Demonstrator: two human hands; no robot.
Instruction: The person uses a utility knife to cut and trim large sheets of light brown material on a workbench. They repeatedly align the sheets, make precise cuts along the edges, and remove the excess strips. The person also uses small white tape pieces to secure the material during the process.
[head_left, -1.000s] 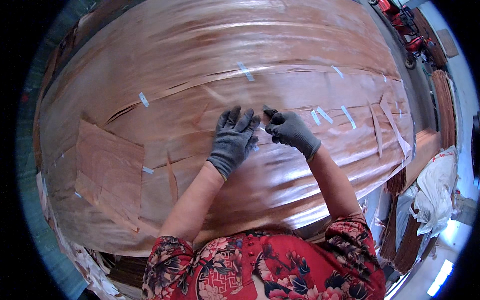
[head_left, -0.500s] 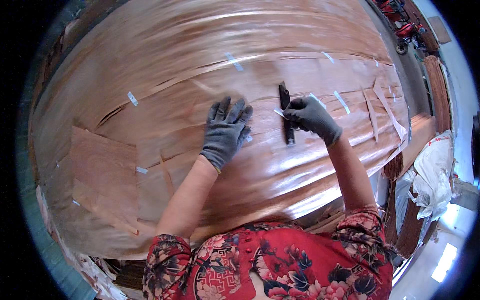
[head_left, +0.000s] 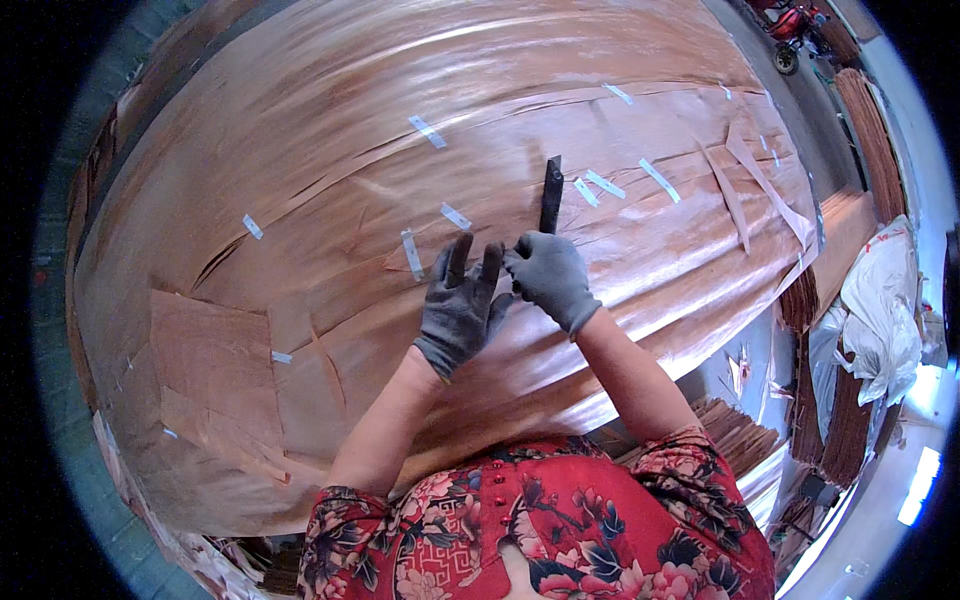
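Note:
A broad sheet of glossy reddish-brown veneer (head_left: 330,150) with long creases and splits lies beneath my hands, dotted with several pale tape strips (head_left: 660,180). My left hand (head_left: 460,310), in a grey glove, has its fingers spread low over the veneer, just below two strips. My right hand (head_left: 550,280), also gloved, is pinched right beside the left fingertips; whatever is between its fingers is too hidden to name. A slim black tool (head_left: 551,195) stands out beyond the right hand, its lower end covered by that hand. A loose veneer patch (head_left: 215,360) lies at the left.
Veneer stacks (head_left: 865,130) and crumpled white plastic sheeting (head_left: 870,300) line the right side, with a red wheeled vehicle (head_left: 790,30) at the upper right. Loose veneer scraps (head_left: 735,175) rest near the sheet's right edge.
My right hand has come left and down to meet the left fingertips. The white strip it pinched half a second ago is out of sight. The whole view has shifted slightly.

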